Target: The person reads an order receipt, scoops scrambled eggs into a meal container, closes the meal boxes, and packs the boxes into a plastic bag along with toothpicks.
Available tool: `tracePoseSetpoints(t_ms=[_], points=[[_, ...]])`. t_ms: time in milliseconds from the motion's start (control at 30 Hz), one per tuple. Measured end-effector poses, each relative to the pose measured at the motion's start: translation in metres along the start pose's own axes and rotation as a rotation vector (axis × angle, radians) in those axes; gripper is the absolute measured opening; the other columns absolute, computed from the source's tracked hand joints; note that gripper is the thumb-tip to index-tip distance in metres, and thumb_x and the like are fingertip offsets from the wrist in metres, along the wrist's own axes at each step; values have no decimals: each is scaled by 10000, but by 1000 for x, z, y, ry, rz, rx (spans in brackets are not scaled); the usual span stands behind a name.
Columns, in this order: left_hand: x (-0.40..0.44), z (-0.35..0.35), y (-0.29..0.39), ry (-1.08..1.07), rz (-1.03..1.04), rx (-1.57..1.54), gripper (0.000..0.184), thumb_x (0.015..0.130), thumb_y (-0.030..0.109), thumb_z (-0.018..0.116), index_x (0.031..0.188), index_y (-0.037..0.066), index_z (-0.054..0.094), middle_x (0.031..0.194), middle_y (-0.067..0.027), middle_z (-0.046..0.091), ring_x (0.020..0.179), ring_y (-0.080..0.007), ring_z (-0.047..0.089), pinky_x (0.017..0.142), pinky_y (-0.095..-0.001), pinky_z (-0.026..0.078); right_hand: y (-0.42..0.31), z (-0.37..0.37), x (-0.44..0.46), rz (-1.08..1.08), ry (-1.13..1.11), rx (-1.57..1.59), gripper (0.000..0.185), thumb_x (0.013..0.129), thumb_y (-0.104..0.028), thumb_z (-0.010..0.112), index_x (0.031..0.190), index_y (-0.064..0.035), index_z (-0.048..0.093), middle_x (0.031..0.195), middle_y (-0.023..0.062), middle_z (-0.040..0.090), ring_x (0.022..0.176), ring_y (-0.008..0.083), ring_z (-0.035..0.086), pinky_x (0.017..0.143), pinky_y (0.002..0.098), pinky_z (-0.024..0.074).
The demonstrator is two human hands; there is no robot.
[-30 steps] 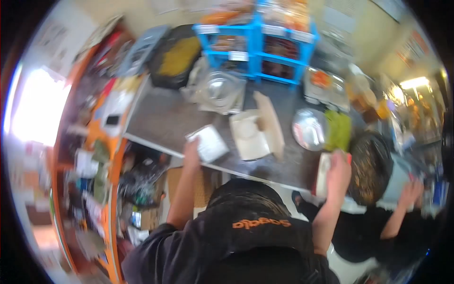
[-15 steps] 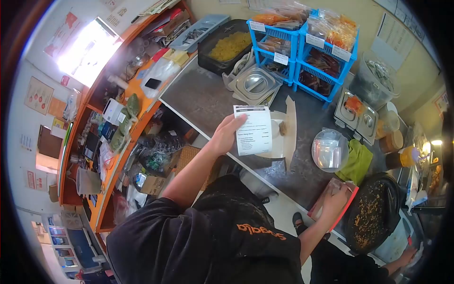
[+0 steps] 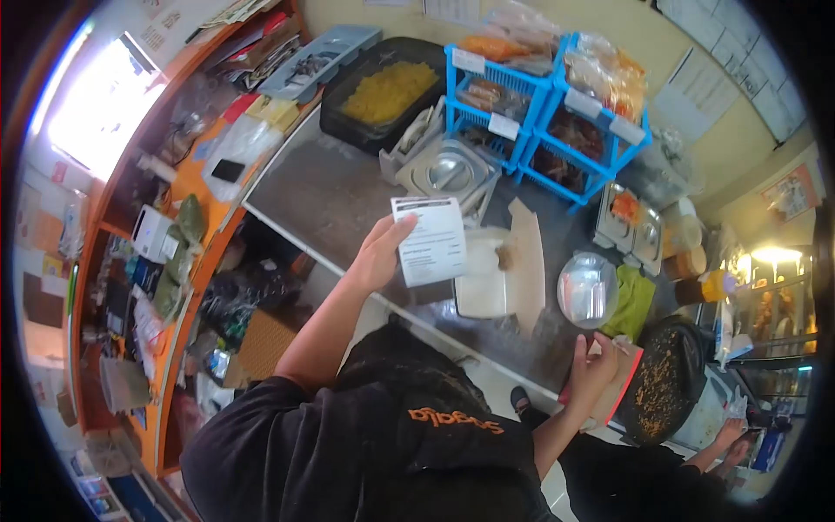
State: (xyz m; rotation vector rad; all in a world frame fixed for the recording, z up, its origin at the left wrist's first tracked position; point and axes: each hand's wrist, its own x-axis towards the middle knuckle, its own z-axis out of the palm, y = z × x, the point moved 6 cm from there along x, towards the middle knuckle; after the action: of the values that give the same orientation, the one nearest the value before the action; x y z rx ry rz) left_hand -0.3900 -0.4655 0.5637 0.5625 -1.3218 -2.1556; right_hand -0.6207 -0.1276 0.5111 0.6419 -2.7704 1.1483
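My left hand [image 3: 380, 250] is closed on a printed paper receipt [image 3: 432, 244], held upright above the counter with its text facing me. Just right of the receipt is an open white takeaway box [image 3: 484, 294] with its flap raised; a small brown item [image 3: 505, 257] lies inside. My right hand [image 3: 593, 372] is at the counter's front edge, over a red-edged container [image 3: 625, 383]. Its fingers look apart, and I can make out nothing held between them. A round clear plastic lid or bowl [image 3: 587, 291] and a green cloth [image 3: 632, 300] lie beyond that hand.
Blue stacked baskets [image 3: 578, 130] of bagged food stand at the back, near a black tray [image 3: 337, 122] of yellow food and steel lidded pans [image 3: 435, 174]. A large dark pan [image 3: 665, 383] with brown bits is at right. Another person's hands [image 3: 726, 439] appear lower right.
My view has turned, shifting the counter leftward. The right hand has risen from inside the red-edged container and its fingers have spread. The left hand still grips the receipt, leaving more of the box visible.
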Motion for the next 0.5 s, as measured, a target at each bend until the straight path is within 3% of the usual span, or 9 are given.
tracePoseSetpoints(t_ms=[33,133,233,367,500], points=[[5,-15,6,8,-3,-8,433,1018,288,434,1243,-62,552,1180,-126,634,1090,-191,591,951,-316,436,5,4,4,25,57,16,343,791,-208,768,1029,6,643,912,142,634,705,210,572,642,318,470],[21,-65,19,54,-40,-74,414,1014,276,447,1236,-56,554,1172,-132,635,1074,-205,604,940,-327,454,-4,1,21,-158,225,-428,362,818,-249,747,1046,14,648,923,148,643,681,197,568,625,319,469],[40,-106,32,86,-74,-127,388,1009,252,461,1224,-58,552,1155,-149,643,1039,-226,637,913,-353,497,-30,-8,41,63,199,-204,366,855,-275,711,1062,21,648,940,149,649,692,211,573,645,315,472],[57,-129,51,74,-62,-167,382,1007,245,460,1220,-58,552,1156,-154,642,1036,-234,638,915,-357,498,-99,-31,66,15,185,-311,377,875,-281,698,1084,27,638,982,120,655,700,189,546,660,295,459],[69,-128,52,28,-77,-209,384,1009,257,457,1219,-47,563,1144,-129,644,1044,-203,616,924,-325,466,-105,-73,110,-57,218,-317,397,881,-307,700,1073,34,636,986,118,664,819,191,589,705,306,466]])
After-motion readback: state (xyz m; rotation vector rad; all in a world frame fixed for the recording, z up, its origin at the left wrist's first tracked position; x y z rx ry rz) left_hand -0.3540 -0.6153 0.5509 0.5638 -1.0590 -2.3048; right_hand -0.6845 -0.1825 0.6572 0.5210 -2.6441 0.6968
